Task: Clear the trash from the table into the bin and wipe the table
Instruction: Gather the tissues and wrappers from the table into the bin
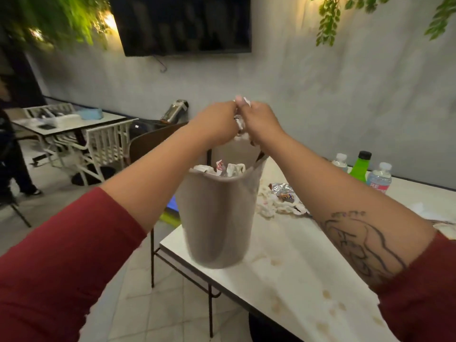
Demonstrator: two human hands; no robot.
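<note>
While the left hand (217, 122) and right hand (259, 119) are pressing together, both are clamping on a crumpled paper wad (240, 125) right above the grey bin (217, 213). The bin is looking perched at the near-left corner of the tabletop (296, 255) and heaped nearly full. Risk: the wad could be bouncing off the heap onto the floor, or a bump could be tipping the bin over the edge. Wrappers (278, 201) are lying just right of it, and stains (328, 294) are showing nearer.
</note>
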